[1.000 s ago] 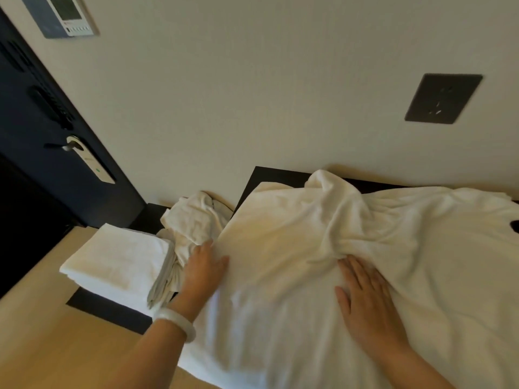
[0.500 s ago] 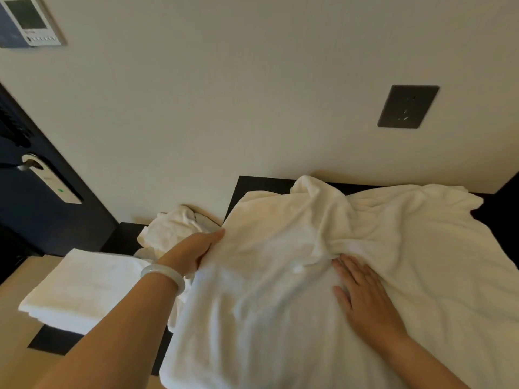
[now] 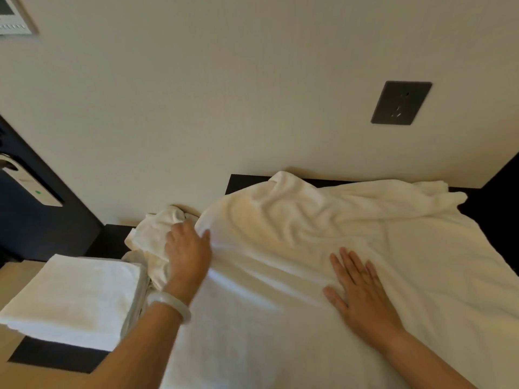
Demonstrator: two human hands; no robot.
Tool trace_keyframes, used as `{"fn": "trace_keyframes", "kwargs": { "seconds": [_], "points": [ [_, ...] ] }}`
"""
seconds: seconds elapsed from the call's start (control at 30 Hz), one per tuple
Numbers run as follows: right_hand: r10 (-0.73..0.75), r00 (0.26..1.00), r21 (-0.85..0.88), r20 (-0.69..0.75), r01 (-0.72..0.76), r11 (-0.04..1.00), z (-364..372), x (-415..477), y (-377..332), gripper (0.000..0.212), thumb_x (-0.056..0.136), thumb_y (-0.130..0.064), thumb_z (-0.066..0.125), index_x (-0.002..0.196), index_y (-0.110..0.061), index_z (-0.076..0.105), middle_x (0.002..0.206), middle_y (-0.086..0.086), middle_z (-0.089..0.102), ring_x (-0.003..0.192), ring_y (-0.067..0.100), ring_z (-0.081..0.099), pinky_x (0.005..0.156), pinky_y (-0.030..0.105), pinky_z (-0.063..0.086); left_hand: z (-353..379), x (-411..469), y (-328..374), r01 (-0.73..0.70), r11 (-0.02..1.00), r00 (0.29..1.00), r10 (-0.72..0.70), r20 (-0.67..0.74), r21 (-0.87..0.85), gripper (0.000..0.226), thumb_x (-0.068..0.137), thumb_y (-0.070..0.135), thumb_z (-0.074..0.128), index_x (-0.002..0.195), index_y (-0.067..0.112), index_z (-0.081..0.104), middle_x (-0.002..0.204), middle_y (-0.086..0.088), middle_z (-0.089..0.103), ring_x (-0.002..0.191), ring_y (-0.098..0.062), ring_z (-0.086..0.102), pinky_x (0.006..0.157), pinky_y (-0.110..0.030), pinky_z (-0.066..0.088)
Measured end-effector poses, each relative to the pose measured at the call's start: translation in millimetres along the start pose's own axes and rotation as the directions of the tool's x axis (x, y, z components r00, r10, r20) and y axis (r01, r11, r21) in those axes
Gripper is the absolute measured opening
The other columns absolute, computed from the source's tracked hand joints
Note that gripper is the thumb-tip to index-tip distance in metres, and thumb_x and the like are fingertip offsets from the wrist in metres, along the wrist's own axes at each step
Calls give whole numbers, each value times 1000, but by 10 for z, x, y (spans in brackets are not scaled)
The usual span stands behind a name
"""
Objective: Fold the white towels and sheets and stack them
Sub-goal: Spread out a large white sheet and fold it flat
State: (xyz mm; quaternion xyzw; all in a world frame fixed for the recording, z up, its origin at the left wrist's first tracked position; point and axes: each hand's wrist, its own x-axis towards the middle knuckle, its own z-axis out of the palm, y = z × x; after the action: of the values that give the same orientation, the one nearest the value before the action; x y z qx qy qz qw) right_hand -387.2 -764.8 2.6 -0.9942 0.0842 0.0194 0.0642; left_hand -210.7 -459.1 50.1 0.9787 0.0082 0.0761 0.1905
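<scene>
Across the dark counter (image 3: 247, 181) against the wall, the big white towel (image 3: 323, 228) lay spread out, rumpled along its far edge and smoother close to me. My right hand (image 3: 362, 293) lay flat on it, palm down, fingers (image 3: 348, 262) straight and slightly spread. My left hand (image 3: 188, 254), a pale bangle (image 3: 168, 304) round its wrist, sat at the towel's left edge with the thumb out against the fabric. Its fingers were blurred, and I could not tell whether they pinched the cloth or only lay on it. Just beyond that hand sat a crumpled white cloth (image 3: 148, 234), bunched against the wall. Left of it lay a stack of folded white towels (image 3: 73, 296), its edges squared. On the wall hung a dark socket plate (image 3: 400, 103), and at far left a door lock (image 3: 31, 189) showed a green light.
</scene>
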Motion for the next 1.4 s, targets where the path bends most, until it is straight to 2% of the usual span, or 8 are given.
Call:
{"fn": "trace_keyframes", "kwargs": {
  "seconds": [0.13, 0.3, 0.6, 0.73, 0.93, 1.1, 1.23, 1.4],
  "points": [
    [69, 997, -30, 37, -67, 997, -2, 53, -20, 81, 82, -78, -8, 147, -34, -26, 158, -6, -30, 146, 11, -28, 119, 36, -20, 163, -884, 411, -333, 942, 936, 325, 136, 45, 61, 97, 47, 42, 143, 7, 46, 139, -21, 51, 129, -41, 48, 104, -54, 43],
    [191, 976, 8, 104, -193, 981, -96, 172, -91, 79, 94, -69, 11, 154, -27, -19, 160, -1, -28, 149, 17, -24, 120, 43, -16, 393, -925, 295, -382, 904, 880, 292, 376, 192, 78, 84, 67, -15, 150, 28, -28, 159, -3, -31, 145, -22, -30, 119, -48, -17],
    [36, 997, 144, 64, -45, 989, -244, 206, 38, 61, 105, -43, 34, 157, -25, 8, 164, -3, -8, 152, 13, -10, 120, 35, -13, 754, -1164, 1388, -666, 745, 695, 613, 377, 16, 72, 95, 57, -4, 156, 20, -3, 161, -5, -18, 148, -26, -20, 117, -46, -12],
    [256, 967, 724, 24, -193, 662, -539, 40, 529, 32, 98, -5, 56, 128, -12, 63, 140, 2, 55, 132, 13, 49, 109, 12, 30, 855, -1171, 1499, -663, 745, 709, 591, 384, 78, 73, 89, 53, -11, 156, 23, -9, 161, -3, -21, 147, -24, -25, 119, -45, -13],
    [463, 874, 823, 146, -367, 433, -719, -479, 1418, 37, 96, 6, 50, 90, -20, 76, 94, -12, 75, 99, 13, 69, 78, 6, 46, 778, -1421, 1982, -746, 665, 630, 720, 291, -31, 60, 94, 33, 29, 139, 1, 52, 147, -18, 45, 137, -35, 43, 110, -45, 19],
    [656, 734, 576, -177, -463, 674, -748, -500, 2168, 29, 94, 4, 54, 116, -7, 68, 118, 10, 66, 111, 28, 60, 97, 30, 46, 947, -1577, 2283, -749, 661, 610, 716, 340, -49, 66, 97, 46, 20, 152, 10, 32, 160, -9, 20, 149, -27, 16, 116, -43, 7],
    [749, 659, 457, 69, -688, 563, -913, -300, 2627, 37, 96, -11, 61, 132, -5, 55, 133, 15, 54, 117, 32, 55, 97, 38, 45, 996, -1570, 2257, -757, 653, 608, 715, 345, -18, 64, 95, 46, 30, 145, 10, 46, 154, -9, 37, 143, -27, 34, 112, -44, 19],
    [664, 616, 516, 424, -767, 382, -1182, -97, 2845, 12, 84, -8, 75, 90, -4, 66, 92, 12, 66, 80, 22, 59, 75, 33, 50, 1020, -1572, 2249, -758, 652, 612, 719, 330, -16, 64, 96, 46, 28, 147, 11, 43, 156, -7, 34, 145, -25, 29, 114, -43, 17]
  ]
}}
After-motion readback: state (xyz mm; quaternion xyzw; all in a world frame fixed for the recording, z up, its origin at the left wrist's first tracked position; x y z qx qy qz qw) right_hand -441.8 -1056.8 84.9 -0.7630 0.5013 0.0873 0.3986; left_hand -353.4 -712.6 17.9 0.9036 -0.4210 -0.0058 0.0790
